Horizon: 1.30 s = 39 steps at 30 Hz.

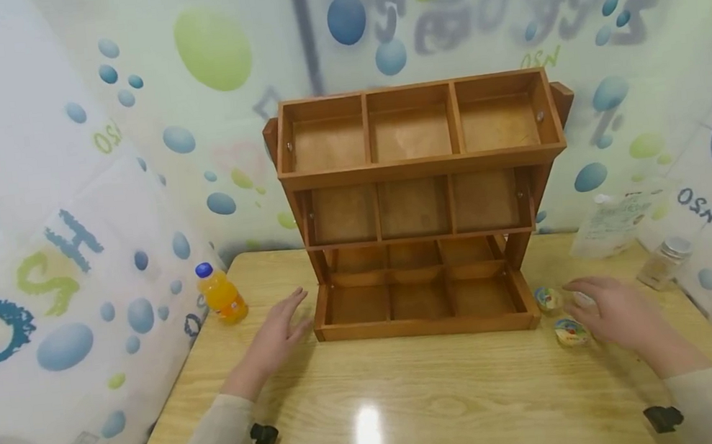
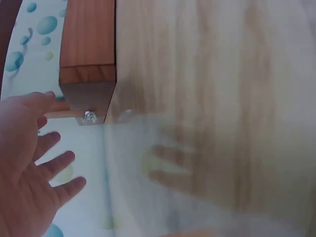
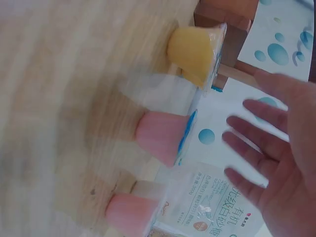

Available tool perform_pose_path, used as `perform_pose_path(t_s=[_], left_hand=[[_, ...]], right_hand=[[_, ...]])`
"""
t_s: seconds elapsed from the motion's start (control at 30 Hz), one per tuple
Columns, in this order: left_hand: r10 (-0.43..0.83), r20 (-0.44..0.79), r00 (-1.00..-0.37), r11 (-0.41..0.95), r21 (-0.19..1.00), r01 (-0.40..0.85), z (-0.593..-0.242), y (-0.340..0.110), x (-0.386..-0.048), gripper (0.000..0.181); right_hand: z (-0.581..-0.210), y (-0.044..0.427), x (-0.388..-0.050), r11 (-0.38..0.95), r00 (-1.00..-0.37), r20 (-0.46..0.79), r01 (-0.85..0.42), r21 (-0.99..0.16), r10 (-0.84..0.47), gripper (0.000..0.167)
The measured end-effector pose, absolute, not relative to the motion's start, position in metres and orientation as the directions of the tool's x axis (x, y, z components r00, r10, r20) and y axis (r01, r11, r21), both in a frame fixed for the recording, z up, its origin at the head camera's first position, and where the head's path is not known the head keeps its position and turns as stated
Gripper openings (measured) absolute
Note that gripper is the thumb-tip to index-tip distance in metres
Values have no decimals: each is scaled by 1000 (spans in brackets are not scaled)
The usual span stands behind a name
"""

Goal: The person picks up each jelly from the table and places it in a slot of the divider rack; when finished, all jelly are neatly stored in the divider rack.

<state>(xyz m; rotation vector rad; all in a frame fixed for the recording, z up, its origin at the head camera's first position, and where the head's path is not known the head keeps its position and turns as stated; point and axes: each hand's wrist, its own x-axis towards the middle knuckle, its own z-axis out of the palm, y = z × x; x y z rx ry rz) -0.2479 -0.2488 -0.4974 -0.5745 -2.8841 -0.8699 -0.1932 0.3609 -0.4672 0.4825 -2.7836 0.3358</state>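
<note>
Pale wooden tabletop (image 1: 298, 416): left of a brown tiered wooden rack (image 1: 422, 169), the left hand (image 1: 273, 339) spread free; rightward, the right hand (image 1: 620, 315) hung unclenched near pink and yellow jelly cups (image 3: 160, 133).

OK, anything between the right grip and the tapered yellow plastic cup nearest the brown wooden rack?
Nothing visible: clear space separates the right grip from the tapered yellow plastic cup; two tapered pink plastic cups stand nearby.
</note>
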Motion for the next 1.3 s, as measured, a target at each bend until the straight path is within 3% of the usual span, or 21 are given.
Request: perform_pose_path(t_s=[0.13,0.4,0.93,1.3], left_hand=[[384,215,-898,742,507,438,-501,-243,-250,52],[405,216,-888,745,485,458,-504,-242,-250,44],[409,182,-894,747,496,443,-501,-241,-250,43],[437,155,-886,742,495,453,-498,-239,-254,43]], right_hand=[[-470,359,-188,886,-863,348,-437,-153,-366,41],[-471,350,-175,879,-903,196,-420,-225,-381,45],[-487,358,-177,837,-845,296,-511,-197,-446,46],[-485,362,-174,869,-880,254,-454,-196,-403,36]])
